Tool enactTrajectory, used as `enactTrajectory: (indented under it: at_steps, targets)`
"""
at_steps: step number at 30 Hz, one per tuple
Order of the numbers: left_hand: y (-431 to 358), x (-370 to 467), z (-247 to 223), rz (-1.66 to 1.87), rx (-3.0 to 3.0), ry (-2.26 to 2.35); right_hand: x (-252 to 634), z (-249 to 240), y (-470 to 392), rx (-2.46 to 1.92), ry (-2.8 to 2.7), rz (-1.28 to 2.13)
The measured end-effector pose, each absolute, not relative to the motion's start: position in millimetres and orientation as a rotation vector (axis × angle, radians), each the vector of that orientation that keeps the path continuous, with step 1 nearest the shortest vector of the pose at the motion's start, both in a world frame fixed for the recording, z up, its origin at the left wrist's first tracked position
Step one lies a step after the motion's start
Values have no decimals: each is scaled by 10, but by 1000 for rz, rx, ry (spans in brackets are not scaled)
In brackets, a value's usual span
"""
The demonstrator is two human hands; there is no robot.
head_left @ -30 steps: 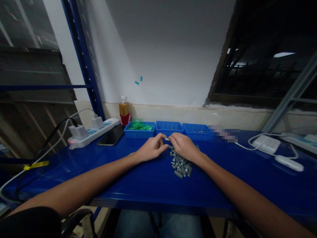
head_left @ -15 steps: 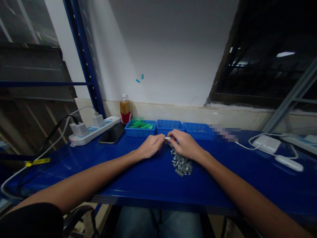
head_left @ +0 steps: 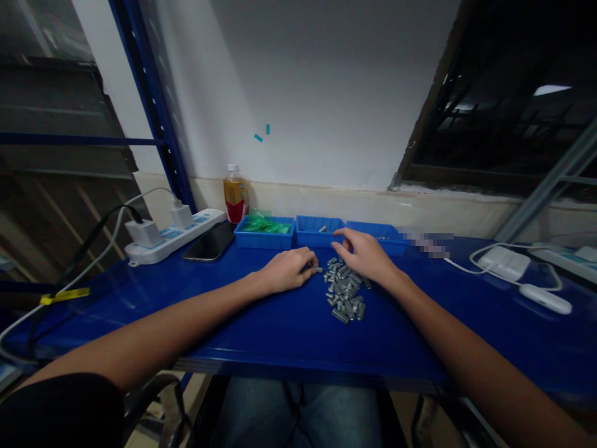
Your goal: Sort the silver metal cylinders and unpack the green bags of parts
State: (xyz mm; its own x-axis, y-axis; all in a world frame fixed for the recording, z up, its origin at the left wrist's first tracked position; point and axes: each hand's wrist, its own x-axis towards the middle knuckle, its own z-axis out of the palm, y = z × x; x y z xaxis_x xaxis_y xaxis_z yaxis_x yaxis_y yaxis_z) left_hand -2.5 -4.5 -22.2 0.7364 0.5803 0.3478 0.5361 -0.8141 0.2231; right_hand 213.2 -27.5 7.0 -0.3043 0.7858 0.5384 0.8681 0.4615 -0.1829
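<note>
A pile of small grey metal parts [head_left: 346,292], some short cylinders and others like screws, lies on the blue table [head_left: 261,330]. My left hand [head_left: 290,271] rests left of the pile, its fingers closed on a small grey metal part [head_left: 319,269] that juts from the fingertips. Over the far side of the pile, my right hand [head_left: 366,254] has thumb and forefinger apart with nothing between them. Just beyond those fingertips is the middle blue bin [head_left: 310,239], where one small silver metal piece [head_left: 323,229] shows.
The left blue bin [head_left: 263,241] holds green plastic pieces; the right blue bin [head_left: 389,247] has a few small parts. A drink bottle [head_left: 236,198], phone [head_left: 209,242] and power strip [head_left: 186,235] stand left. White adapters [head_left: 504,262] and cables lie right.
My hands have parted from around a small light-coloured piece. The right has opened and moved toward the middle bin, where a silver piece now shows. The left has stayed close by.
</note>
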Motion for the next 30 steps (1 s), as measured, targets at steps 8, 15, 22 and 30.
enactTrajectory:
  at_steps: [8,15,22,30]
  targets:
    - [-45,-22,-172,777,2594,928,1859,-65,-397,-1215,-2444,-131]
    - [-79,-28,-129,746,2598,947,1835,-51,-423,-1265,-2455,-300]
    - [-128,-46,-180,677,2680,914,1830,-20,-406,-1359,-2437,-323]
    - [-153,-43,-149,655,2728,990,1853,-19,-437,-1282,-2371,-125]
